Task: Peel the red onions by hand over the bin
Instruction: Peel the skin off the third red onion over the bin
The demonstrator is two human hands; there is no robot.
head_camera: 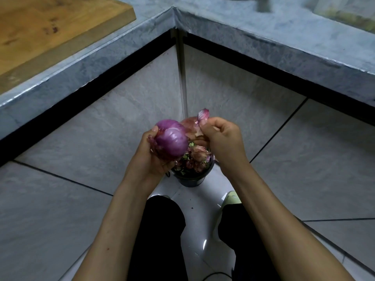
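Note:
My left hand (151, 159) grips a red onion (172, 141) from below and behind; most of its glossy purple flesh is bare. My right hand (221, 138) is beside it on the right and pinches a strip of papery onion skin (203, 116), which sticks up from the fingers. More loose pinkish skin (189, 126) hangs between the two hands. Directly below them stands a small dark bin (191, 179) on the floor, filled with onion skins and scraps; my hands hide part of its rim.
A grey stone counter (263, 35) wraps round the corner above the bin, with tiled walls under it. A wooden chopping board (50, 27) lies on the counter at upper left. My legs in black trousers (160, 230) and a pale shoe (231, 197) stand close to the bin.

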